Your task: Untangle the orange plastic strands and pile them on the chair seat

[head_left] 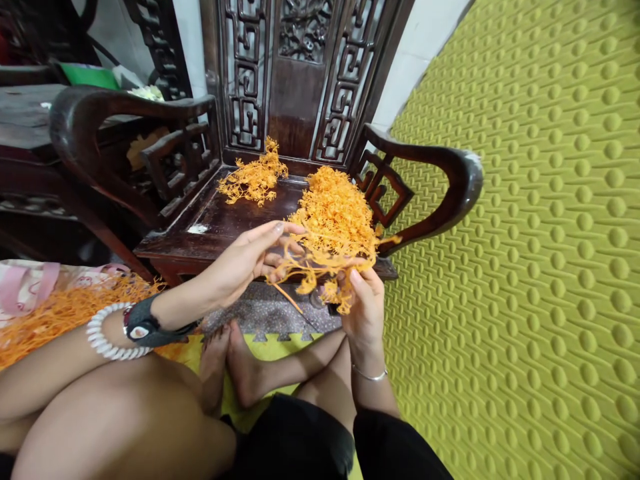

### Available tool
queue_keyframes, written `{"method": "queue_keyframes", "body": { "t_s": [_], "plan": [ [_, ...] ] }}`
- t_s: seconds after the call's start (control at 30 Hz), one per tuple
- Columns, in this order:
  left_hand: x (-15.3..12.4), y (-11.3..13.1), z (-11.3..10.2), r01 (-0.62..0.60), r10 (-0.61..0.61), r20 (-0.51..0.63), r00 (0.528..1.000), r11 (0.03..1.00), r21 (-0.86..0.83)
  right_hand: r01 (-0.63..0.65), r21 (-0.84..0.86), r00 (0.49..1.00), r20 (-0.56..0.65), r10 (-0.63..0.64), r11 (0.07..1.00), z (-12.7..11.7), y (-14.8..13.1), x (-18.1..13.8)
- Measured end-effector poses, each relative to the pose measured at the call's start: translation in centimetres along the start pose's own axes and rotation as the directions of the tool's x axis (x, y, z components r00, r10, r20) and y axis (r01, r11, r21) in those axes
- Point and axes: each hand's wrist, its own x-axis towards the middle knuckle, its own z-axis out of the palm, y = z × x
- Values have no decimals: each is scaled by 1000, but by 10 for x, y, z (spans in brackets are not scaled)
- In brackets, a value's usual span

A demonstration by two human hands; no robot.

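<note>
My right hand (366, 300) pinches a bunch of orange branching plastic-like sprigs (327, 263) between thumb and fingers. At the other end of the bunch, my left hand (255, 253) has its index finger stretched out and its other fingers curled round the strands. A thin orange stalk (289, 298) hangs below the left fingers. Just behind both hands, a large heap of the same orange sprigs (333, 200) lies on the right part of a dark wooden chair seat (220, 223). A smaller orange cluster (257, 175) rests at the back of the seat.
Curved armrests (450, 173) flank the seat, before a carved chair back (295, 100). At lower left, a pink and white bag (30, 287) lies by more orange strands (95, 300). A yellow-green textured surface (525, 267) fills the right. A green container (90, 75) stands at upper left.
</note>
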Motion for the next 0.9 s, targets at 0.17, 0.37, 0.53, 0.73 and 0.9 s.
{"method": "queue_keyframes", "body": {
  "t_s": [0.17,0.37,0.53,0.73,0.9],
  "plan": [
    [1,3,-2,-17,-13,151,988,980,197,-86,-201,993,67,101,976,-6,-9,2],
    [3,-2,0,28,-39,59,997,983,181,58,-441,991,131,1,896,-16,-24,1],
    [8,-7,4,-22,23,-15,1000,996,84,-39,-305,990,114,77,951,-12,-24,-2],
    [6,-9,7,197,-231,231,945,967,161,-388,55,911,177,373,920,-7,-23,2],
    [1,-5,9,186,-314,350,882,916,355,-399,69,906,184,381,914,-7,-32,1]
  ]
}}
